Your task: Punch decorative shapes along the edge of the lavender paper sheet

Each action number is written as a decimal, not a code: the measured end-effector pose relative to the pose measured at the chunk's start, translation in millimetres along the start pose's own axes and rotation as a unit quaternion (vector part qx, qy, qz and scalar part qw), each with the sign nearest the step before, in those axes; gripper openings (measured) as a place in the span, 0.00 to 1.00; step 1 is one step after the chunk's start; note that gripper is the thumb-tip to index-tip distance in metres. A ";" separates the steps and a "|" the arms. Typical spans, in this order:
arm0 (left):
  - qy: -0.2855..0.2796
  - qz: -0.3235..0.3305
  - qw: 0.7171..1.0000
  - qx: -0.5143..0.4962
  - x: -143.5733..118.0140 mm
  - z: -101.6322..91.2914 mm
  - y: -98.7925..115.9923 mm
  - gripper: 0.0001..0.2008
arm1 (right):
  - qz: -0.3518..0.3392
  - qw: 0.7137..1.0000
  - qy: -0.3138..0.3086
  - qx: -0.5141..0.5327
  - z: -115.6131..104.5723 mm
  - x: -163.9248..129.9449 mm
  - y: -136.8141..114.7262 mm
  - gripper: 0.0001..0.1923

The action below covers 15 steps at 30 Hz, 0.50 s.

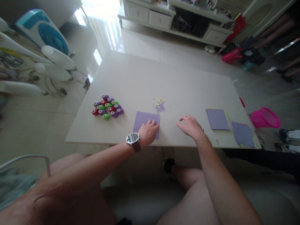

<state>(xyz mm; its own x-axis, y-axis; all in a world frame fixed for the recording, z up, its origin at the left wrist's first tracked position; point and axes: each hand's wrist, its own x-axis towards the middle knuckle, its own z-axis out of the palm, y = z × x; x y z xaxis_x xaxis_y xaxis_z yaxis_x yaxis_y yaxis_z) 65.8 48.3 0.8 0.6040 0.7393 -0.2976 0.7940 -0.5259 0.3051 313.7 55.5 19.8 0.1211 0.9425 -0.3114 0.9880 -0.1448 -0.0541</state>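
Purple square paper sheet: lying on white counter; left hand resting on it, unclenched; right hand extending nearby, empty. Apparently steadying the sheet; next move likely calling for keeping it flat.

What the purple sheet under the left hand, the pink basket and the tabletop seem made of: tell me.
Purple sheet: likely matte paper or thin card; flat, even colour, no shine. Pink basket: probably smooth plastic; bright, even openwork wall. Tabletop: smooth and pale, perhaps satin; laminate or painted board, unclear.
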 end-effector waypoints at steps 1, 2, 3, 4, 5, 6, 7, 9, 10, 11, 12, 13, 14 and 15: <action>0.002 0.001 1.000 0.001 0.7 0.3 -0.1 0.13 | -0.008 1.000 0.003 0.002 0.7 -0.3 -1.9 0.19; 0.004 0.003 1.000 0.001 1.4 0.7 -0.3 0.14 | -0.016 1.000 0.005 0.004 1.4 -0.6 -3.5 0.18; 0.007 0.005 1.000 0.002 2.2 1.2 -0.6 0.14 | -0.022 1.000 0.005 0.005 2.2 -1.0 -5.0 0.18; 0.011 0.006 1.000 0.003 2.9 1.7 -0.8 0.14 | -0.028 1.000 0.003 0.007 2.9 -1.5 -6.4 0.17; 0.014 0.007 1.000 0.005 3.5 2.1 -0.9 0.14 | -0.031 0.999 0.000 0.009 3.6 -1.9 -7.7 0.17; 0.017 0.007 1.000 0.007 3.9 2.5 -0.9 0.14 | -0.032 0.999 -0.004 0.010 4.2 -2.4 -9.0 0.17; 0.019 0.008 1.000 0.009 4.3 2.8 -0.8 0.14 | -0.033 0.999 -0.008 0.011 4.6 -2.9 -10.3 0.17; 0.020 0.008 1.000 0.012 4.4 3.3 0.2 0.14 | -0.036 0.999 -0.015 0.012 5.0 -3.8 -13.0 0.17; 0.020 0.008 1.000 0.012 4.3 3.6 1.0 0.14 | -0.039 0.999 -0.017 0.013 4.9 -4.2 -14.5 0.17; 0.019 0.009 1.000 0.012 4.0 3.9 2.0 0.14 | -0.043 0.999 -0.018 0.013 4.8 -4.5 -16.2 0.16; 0.018 0.011 1.000 0.012 3.6 4.2 3.1 0.14 | -0.048 0.999 -0.021 0.014 4.7 -4.8 -18.2 0.16; 0.016 0.013 1.000 0.014 3.0 4.6 4.2 0.14 | -0.056 0.998 -0.025 0.016 4.6 -4.9 -20.6 0.16; 0.015 0.015 1.000 0.015 2.4 4.9 5.2 0.15 | -0.066 0.997 -0.029 0.020 4.6 -4.9 -23.3 0.16; 0.014 0.016 1.000 0.017 1.7 5.1 6.2 0.15 | -0.081 0.996 -0.034 0.026 4.9 -4.7 -26.3 0.16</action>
<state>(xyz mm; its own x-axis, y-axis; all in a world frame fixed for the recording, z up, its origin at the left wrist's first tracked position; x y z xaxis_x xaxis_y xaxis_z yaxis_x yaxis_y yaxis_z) 72.1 44.1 -2.4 0.6279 0.7327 -0.2625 0.7760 -0.5636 0.2833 286.7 53.4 18.0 -0.0478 0.9325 -0.3581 0.9874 -0.0099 -0.1577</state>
